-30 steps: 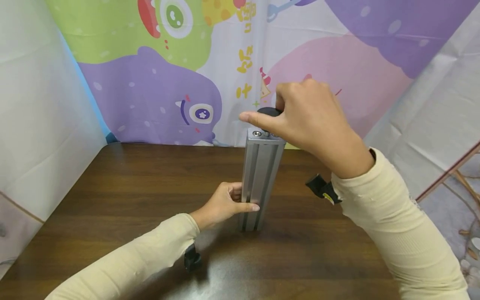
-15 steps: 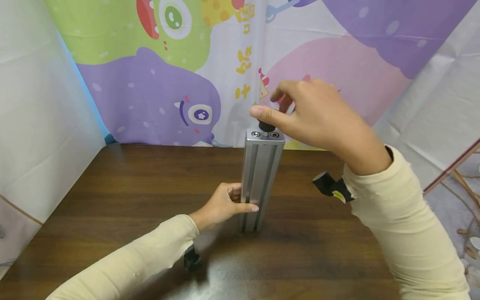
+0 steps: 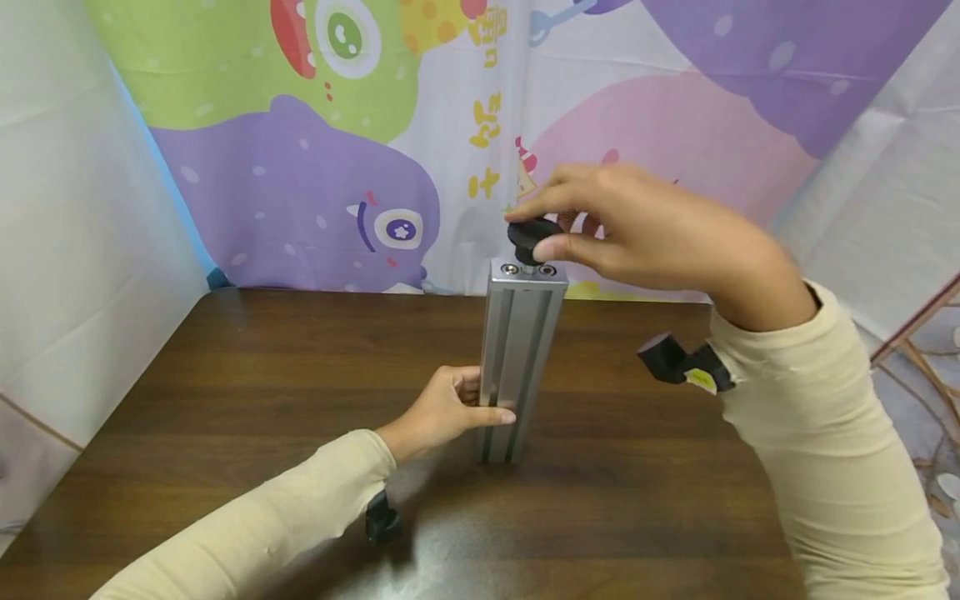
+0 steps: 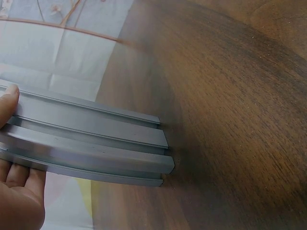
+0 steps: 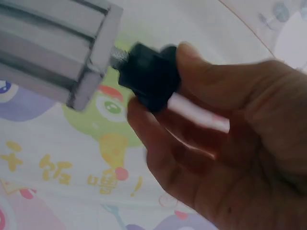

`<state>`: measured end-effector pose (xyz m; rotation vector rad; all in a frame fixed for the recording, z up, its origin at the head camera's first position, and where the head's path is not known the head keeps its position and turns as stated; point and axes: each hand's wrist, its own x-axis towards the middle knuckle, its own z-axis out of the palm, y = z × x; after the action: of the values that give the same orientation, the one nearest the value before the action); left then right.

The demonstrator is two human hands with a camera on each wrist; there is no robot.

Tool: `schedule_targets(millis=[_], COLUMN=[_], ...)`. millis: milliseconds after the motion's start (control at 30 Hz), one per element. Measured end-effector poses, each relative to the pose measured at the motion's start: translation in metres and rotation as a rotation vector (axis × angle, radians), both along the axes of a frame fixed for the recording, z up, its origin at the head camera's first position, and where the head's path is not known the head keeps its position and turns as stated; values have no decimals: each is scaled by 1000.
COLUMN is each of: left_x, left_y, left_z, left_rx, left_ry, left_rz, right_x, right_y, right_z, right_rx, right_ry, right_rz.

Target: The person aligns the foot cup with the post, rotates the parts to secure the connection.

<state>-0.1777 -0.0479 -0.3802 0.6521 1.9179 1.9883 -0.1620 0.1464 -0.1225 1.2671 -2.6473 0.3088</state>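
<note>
A grooved aluminium profile (image 3: 519, 367) stands upright on the wooden table, its lower end showing in the left wrist view. My left hand (image 3: 442, 414) grips it partway down, thumb across the front face and fingers behind. On its top end plate, between two screws, a black knob (image 3: 531, 236) sits on a threaded stem. My right hand (image 3: 645, 229) pinches the knob between thumb and index finger. In the right wrist view, bare thread (image 5: 118, 57) shows between the lobed knob (image 5: 149, 76) and the end plate (image 5: 98, 57).
The brown wooden table (image 3: 300, 358) runs back to a cartoon-printed curtain (image 3: 300, 183). Pale cloth walls (image 3: 67, 208) flank it on both sides. A black camera mount (image 3: 682, 365) hangs from the right sleeve, another (image 3: 381, 517) from the left.
My right hand has turned at the wrist and shifted right; its fingers loosened from the knob, then pinched it anew. My left hand and the profile have stayed in place.
</note>
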Motion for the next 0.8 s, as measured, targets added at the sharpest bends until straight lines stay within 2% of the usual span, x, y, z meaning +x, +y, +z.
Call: schedule_targets(millis=[133,200,300,467,633,733,800], left_x=[0,0,0,1,1,0,0], left_y=[0,1,1,0,0,1,1], left_z=[-1,-1,0,0,0,0,0], left_rx=[4,6,4,4,10,10,3], left_ry=[-2,-5,-6,7,8,7,6], left_rz=[-1,-2,-4,-10,-8,-8,-7], right_x=[5,6,6,6,10,13,14], right_y=[-15,-22,-26,-28,-26,-21,-13], right_z=[-8,-13,-19,-21,-18,-12,-7], right_rx=[-86,-124,-148,-150,-149,-124,-68], right_ry=[122,191,270,277,243,155,80], right_rz=[-291,-405,-473,-518,-518,-475,-395])
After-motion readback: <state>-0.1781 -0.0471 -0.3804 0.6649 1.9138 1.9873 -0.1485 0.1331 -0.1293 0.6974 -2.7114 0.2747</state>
